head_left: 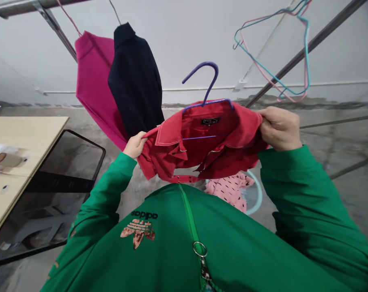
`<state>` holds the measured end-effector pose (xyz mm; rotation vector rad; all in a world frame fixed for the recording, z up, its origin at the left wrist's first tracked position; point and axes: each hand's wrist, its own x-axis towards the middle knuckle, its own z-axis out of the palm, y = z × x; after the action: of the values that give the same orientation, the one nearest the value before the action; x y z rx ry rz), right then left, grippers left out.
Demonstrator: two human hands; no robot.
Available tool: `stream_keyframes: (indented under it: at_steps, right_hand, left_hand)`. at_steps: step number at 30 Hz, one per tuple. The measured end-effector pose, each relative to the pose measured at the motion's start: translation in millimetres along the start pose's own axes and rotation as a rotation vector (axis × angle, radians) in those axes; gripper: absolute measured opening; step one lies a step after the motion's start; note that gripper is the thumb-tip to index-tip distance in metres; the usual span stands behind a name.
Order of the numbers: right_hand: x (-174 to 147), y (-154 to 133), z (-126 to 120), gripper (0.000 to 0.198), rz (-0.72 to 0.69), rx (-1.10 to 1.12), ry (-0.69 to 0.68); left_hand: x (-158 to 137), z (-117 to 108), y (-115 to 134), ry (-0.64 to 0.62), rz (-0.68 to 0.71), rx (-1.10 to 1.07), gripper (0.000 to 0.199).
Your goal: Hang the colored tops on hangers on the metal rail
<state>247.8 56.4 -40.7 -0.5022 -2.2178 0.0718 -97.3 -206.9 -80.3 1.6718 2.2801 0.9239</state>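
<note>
A red collared jacket [214, 156] with pale stitching spreads out in front of my body. Inside its neck sits a purple hanger [213, 77], whose hook stands up free above the collar and touches no rail. My left hand [135, 145] pinches the shoulder on the left side. On the opposite shoulder, the fingers of my right hand [280, 127] are closed around the red cloth. Both hands pull the jacket out sideways. Its lower part folds away below and is partly hidden by my green top.
A magenta garment [94, 77] and a dark navy garment [135, 77] hang at the left under a metal rail [22, 7]. Blue and pink hangers [307, 56] hang at the right. Pink patterned cloth [228, 190] lies in a light-blue basin [258, 194] below. A table [46, 134] stands left.
</note>
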Motion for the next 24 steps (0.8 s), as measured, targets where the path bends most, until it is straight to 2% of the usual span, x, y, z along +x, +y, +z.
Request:
stream_keyframes:
  at_steps: [8, 10, 13, 15, 18, 21, 24]
  right_hand:
    - [13.4, -15.8, 0.2, 0.03, 0.003, -0.08, -0.099]
    - [12.3, -12.5, 1.1, 0.031, 0.005, -0.124, -0.072]
    - [8.7, -4.0, 4.6, 0.03, 0.046, -0.231, -0.031]
    - [5.9, 0.0, 8.9, 0.028, 0.062, -0.242, -0.002]
    - [1.5, 0.2, 15.2, 0.028, 0.084, -0.166, 0.067]
    - [-2.6, -4.0, 17.4, 0.025, 0.134, -0.081, 0.116]
    - [-4.2, -8.9, 16.1, 0.024, 0.113, 0.007, 0.14]
  left_hand:
    - [4.4, -7.0, 0.7, 0.088, 0.08, 0.285, 0.033]
    - [6.7, -17.4, 2.2, 0.175, 0.128, 0.289, 0.038]
    - [8.7, -37.7, 9.7, 0.384, 0.179, 0.279, 0.041]
    - [7.4, -48.8, 15.9, 0.444, 0.192, 0.271, 0.039]
    - [0.6, -57.4, 18.6, 0.361, 0.206, 0.222, 0.033]
    - [-8.2, -60.6, 8.7, 0.245, 0.202, 0.183, 0.026]
    - [-11.7, -62.4, -1.9, 0.166, 0.188, 0.24, 0.025]
